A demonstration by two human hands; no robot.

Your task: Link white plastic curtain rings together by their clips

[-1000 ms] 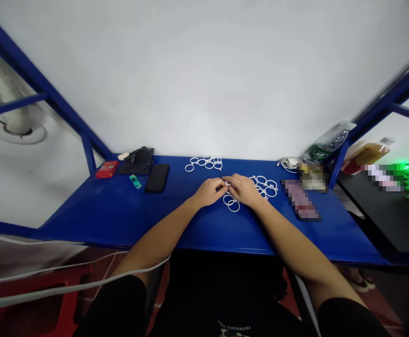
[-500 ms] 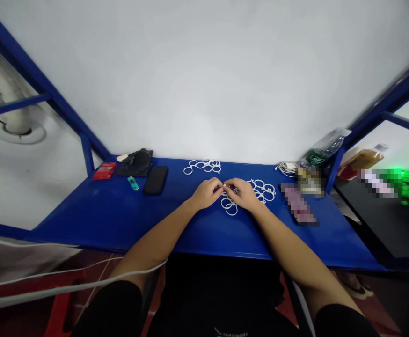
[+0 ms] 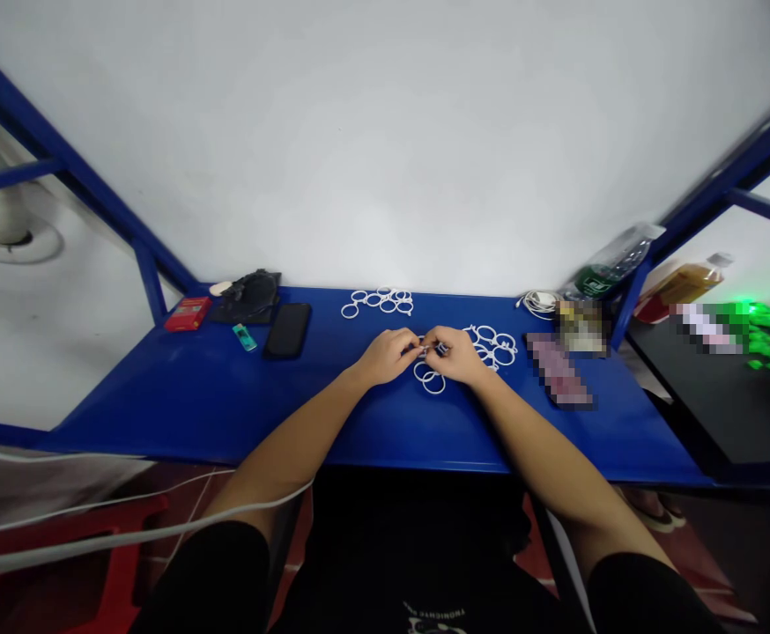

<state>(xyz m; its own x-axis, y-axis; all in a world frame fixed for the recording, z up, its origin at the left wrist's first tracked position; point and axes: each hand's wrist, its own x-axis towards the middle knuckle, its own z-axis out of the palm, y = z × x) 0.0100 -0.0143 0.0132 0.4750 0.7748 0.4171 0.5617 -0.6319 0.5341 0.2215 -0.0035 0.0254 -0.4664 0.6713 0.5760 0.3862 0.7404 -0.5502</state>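
Observation:
Above the middle of the blue table, my left hand [image 3: 390, 356] and my right hand [image 3: 457, 356] meet fingertip to fingertip. Both are closed in a pinch on a small white ring [image 3: 424, 347], mostly hidden by the fingers. Under and beside my right hand lies a loose group of white rings [image 3: 505, 354], some with small eyelets. Two more overlapping rings [image 3: 433, 383] show just below the hands. Farther back, near the wall, rests another cluster of white rings [image 3: 350, 311].
Left of my hands lie a black phone [image 3: 287, 331], a teal packet [image 3: 244, 337], a red box [image 3: 188, 314] and a crumpled black bag [image 3: 249, 297]. To the right are a white cable [image 3: 538, 303], a blurred-out flat item [image 3: 560, 370] and a plastic bottle [image 3: 616, 262]. White cords cross my left arm.
The camera view has shifted slightly, moving the table a little upward. My right fingers are more curled, and both hands stay together. Another person's hand at the far right has left view.

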